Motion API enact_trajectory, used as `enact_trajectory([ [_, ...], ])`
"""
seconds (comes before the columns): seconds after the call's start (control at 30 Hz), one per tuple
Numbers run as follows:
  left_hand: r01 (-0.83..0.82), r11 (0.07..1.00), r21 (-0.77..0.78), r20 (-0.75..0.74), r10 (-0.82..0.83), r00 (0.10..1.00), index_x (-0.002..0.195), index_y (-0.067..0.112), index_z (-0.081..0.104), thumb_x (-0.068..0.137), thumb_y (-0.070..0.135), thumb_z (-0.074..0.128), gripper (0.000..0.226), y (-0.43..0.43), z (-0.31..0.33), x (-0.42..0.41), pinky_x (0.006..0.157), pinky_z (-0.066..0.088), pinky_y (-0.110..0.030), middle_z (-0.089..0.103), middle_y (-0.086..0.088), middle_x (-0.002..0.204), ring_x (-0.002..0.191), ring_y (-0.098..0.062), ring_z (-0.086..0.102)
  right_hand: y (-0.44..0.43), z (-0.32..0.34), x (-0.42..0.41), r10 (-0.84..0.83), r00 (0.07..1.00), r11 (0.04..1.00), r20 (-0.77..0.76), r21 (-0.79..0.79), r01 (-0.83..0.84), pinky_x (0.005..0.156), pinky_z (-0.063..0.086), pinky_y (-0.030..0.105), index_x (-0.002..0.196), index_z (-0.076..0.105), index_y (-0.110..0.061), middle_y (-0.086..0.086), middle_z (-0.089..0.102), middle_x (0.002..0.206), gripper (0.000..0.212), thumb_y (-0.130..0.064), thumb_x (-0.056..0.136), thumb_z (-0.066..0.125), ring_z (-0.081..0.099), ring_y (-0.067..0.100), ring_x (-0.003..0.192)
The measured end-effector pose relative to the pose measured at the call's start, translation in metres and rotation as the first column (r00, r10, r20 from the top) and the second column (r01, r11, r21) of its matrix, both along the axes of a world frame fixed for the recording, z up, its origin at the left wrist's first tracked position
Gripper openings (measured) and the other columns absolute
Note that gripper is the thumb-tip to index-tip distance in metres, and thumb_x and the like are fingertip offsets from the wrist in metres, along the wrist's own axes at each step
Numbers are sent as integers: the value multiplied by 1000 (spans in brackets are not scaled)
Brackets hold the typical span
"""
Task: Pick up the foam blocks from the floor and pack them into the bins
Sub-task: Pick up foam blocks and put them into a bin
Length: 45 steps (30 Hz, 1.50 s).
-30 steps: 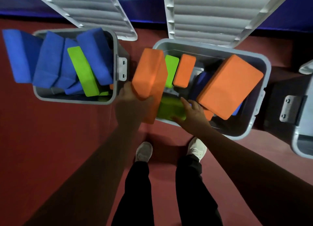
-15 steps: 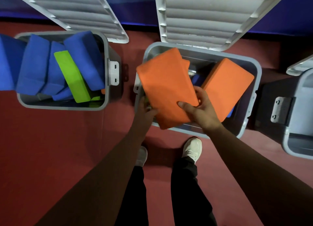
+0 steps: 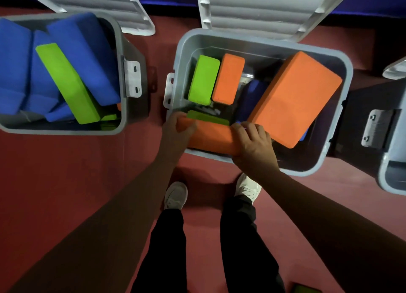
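An orange foam block (image 3: 211, 136) stands on edge along the near wall inside the middle grey bin (image 3: 342, 64). My left hand (image 3: 175, 128) grips its left end and my right hand (image 3: 252, 141) curls over its right end. Behind it lies a flat green block (image 3: 208, 118). Further in, a green block (image 3: 203, 79) and a small orange block (image 3: 228, 78) stand side by side. A large orange block (image 3: 294, 99) leans at the bin's right over a blue one (image 3: 252, 95).
The left bin (image 3: 123, 108) holds several blue blocks and a long green block (image 3: 66, 81). A third bin (image 3: 386, 161) sits at the right edge. Both open lids (image 3: 252, 9) lean back behind the bins. My shoes (image 3: 175, 196) stand on red floor. A green object (image 3: 305, 289) lies at the bottom edge.
The orange block was held flat above the middle bin; it has turned onto its edge and dropped down against the bin's near wall, with both hands still on it.
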<state>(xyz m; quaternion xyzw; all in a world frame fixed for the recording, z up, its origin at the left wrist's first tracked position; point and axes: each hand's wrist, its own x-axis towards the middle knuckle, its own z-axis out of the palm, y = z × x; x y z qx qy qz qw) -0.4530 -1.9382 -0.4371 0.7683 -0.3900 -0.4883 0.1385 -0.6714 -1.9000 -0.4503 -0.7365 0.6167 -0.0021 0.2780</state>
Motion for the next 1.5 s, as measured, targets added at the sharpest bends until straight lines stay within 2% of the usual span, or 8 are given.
enact_trajectory([
  [0.27, 150, 978, -144, 188, -121, 975, 109, 26, 60, 81, 43, 64, 33, 1, -10, -3, 97, 43, -36, 57, -4, 109, 104, -19, 52, 1, -3, -13, -45, 982, 997, 185, 75, 31, 88, 45, 49, 136, 50, -14, 8, 53, 118, 78, -36, 63, 64, 50, 32, 105],
  [0.47, 136, 953, -272, 139, -101, 985, 128, 18, 59, 91, 27, 56, 38, -6, -15, -6, 98, 32, -11, 53, -1, 123, 113, -9, 48, 1, -14, -6, -57, 991, 994, 125, -87, 68, 102, 39, 49, 138, 52, -11, 11, 55, 126, 75, -46, 74, 70, 50, 34, 115],
  [0.63, 154, 961, -228, 201, -109, 974, 128, 17, 58, 91, 34, 52, 41, 6, -19, -7, 99, 34, -21, 56, -7, 125, 116, -18, 50, 13, -17, -2, -71, 993, 996, 96, -39, 76, 95, 41, 47, 138, 51, -14, 8, 55, 128, 81, -57, 71, 66, 49, 34, 112],
  [0.77, 155, 978, -137, 218, -123, 968, 143, 29, 46, 97, 37, 53, 47, 3, -9, -11, 107, 31, -27, 47, -8, 143, 131, -21, 43, 7, -8, -10, -62, 998, 998, 18, 0, 62, 109, 28, 58, 144, 44, -23, 10, 47, 138, 90, -67, 67, 61, 43, 36, 128],
  [0.87, 156, 983, -99, 278, -123, 953, 140, 15, 49, 91, 40, 53, 55, -7, 16, -13, 106, 37, -36, 53, -17, 135, 125, -30, 49, -2, 19, -15, -127, 992, 991, -7, 41, 128, 113, 21, 65, 147, 41, -22, 12, 43, 146, 99, -78, 66, 55, 35, 35, 138],
  [1.13, 225, 950, -217, 371, -133, 919, 102, 3, 59, 91, 29, 62, 28, -60, 202, -38, 89, 42, -42, 62, -21, 102, 102, -38, 56, -32, 202, -80, -483, 875, 875, 37, 40, 482, 110, 31, 54, 138, 51, -7, 17, 47, 142, 84, -68, 82, 37, 43, 37, 131],
  [1.37, 221, 884, -413, 292, -102, 951, 108, 6, 61, 88, 29, 64, 31, -85, 419, -80, 91, 42, -39, 64, -18, 107, 104, -35, 59, -46, 415, -117, -597, 798, 795, 79, -74, 602, 101, 40, 50, 127, 56, -10, 15, 54, 126, 80, -69, 78, 34, 51, 40, 117],
  [1.5, 303, 837, -455, 270, -195, 943, 116, 8, 58, 95, 31, 58, 31, -82, 528, -98, 92, 40, -35, 56, -11, 118, 112, -29, 53, -44, 514, -121, -606, 784, 766, 136, -166, 621, 104, 37, 48, 131, 52, -10, 14, 50, 132, 60, -53, 90, 56, 47, 37, 122],
])
